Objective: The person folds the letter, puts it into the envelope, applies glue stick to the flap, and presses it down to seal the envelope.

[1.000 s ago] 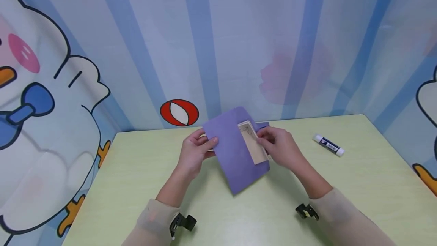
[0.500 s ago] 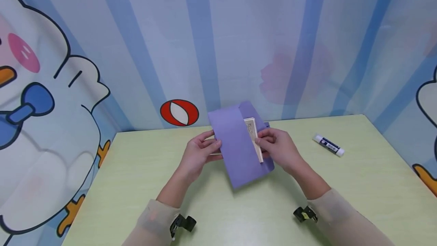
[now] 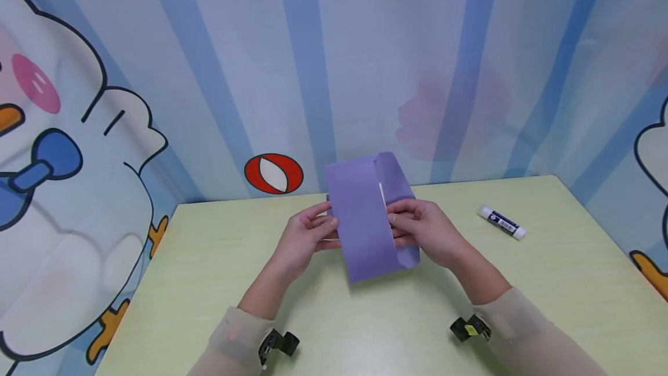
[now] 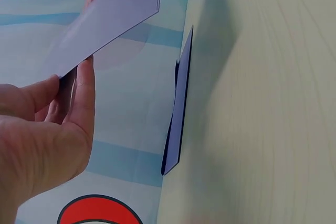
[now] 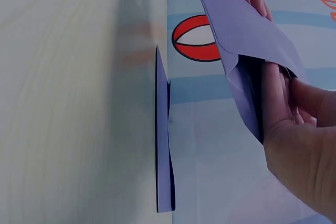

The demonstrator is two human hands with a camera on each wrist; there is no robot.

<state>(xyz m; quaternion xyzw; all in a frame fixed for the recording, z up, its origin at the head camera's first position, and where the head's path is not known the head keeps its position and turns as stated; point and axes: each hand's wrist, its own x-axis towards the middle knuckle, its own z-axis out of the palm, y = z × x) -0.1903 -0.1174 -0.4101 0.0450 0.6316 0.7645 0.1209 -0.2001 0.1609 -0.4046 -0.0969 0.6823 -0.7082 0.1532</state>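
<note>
A purple envelope (image 3: 360, 219) is held up over the table, its flap raised on the right side. My left hand (image 3: 308, 231) pinches its left edge, thumb on the front and fingers behind. At the mouth on the right, my right hand (image 3: 425, 228) holds the edge of a cream paper stack (image 3: 381, 192), only a thin strip of which shows; the rest is hidden inside. In the right wrist view, fingers (image 5: 274, 93) reach into the dark opening while the thumb lies by its edge.
A second purple envelope (image 4: 181, 108) lies at the table's back edge, mostly hidden in the head view. To the right lies a glue stick (image 3: 502, 222) on the pale table (image 3: 219, 260). A printed cloth backdrop (image 3: 365, 62) rises behind the table.
The cream paper stack has slid left into the envelope until only a sliver shows. My right hand has followed it to the mouth; the envelope has turned more upright and shifted slightly right.
</note>
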